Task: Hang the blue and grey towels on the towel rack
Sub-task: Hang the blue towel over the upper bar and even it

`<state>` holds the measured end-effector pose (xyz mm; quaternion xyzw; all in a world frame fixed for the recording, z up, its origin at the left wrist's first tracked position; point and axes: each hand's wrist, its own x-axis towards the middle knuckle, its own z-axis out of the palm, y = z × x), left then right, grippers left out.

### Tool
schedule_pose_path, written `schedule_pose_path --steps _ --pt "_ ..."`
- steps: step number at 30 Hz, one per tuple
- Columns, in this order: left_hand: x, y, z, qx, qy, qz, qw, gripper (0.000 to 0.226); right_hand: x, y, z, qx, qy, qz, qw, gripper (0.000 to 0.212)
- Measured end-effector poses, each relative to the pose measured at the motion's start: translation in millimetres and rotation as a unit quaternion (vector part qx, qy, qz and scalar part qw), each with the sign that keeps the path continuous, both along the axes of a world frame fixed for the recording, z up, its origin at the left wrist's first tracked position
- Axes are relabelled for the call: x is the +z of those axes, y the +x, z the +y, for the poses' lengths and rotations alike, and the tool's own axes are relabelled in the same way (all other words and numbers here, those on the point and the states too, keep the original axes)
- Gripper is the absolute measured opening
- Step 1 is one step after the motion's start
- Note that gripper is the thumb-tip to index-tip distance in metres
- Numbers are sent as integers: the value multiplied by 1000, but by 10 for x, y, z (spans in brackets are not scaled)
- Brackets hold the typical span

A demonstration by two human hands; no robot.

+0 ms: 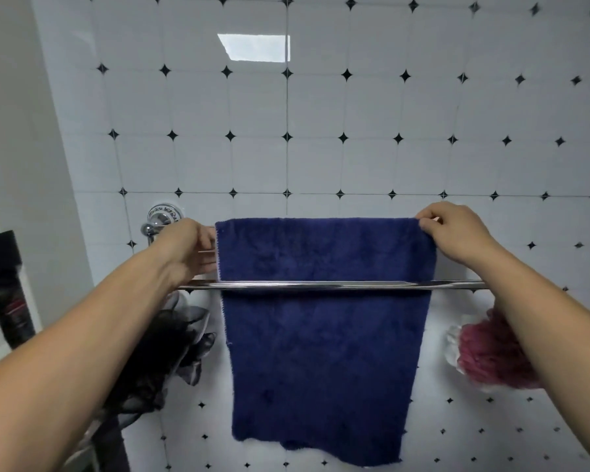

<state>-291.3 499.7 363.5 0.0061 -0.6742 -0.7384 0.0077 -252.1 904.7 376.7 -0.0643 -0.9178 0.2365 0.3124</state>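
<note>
The white tiled wall with little black diamond accents (321,107) filled the background. A dark blue plush towel (321,335) was draped over the back bar of the chrome towel rack (457,285), hanging down behind its front bar. Left hand (184,248) had its grip pinched on the towel's upper left edge, right hand (457,229) pinched the upper right corner. Black mesh pouf (171,352) hung left of the towel, pink one (491,356) right.
</note>
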Motion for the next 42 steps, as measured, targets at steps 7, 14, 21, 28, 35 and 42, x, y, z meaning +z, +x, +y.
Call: schedule_pose_path --steps 7,14,21,28,35,42 --pt "-91 -43 114 -61 -12 35 997 31 70 -58 -635 112 144 64 981 22" --pt "2 -45 278 24 52 52 997 28 68 -358 -1781 208 199 66 955 29" --pt "68 -42 91 23 26 59 998 26 220 -498 -1844 200 130 38 970 5" --pt "146 -1 85 -24 -11 69 997 21 243 -449 -1729 177 123 57 975 3" --pt "208 -18 127 79 -85 74 990 22 231 -292 -1323 186 78 35 979 16" --pt "320 -3 71 103 -145 80 981 15 167 -216 -615 114 172 -21 978 12"
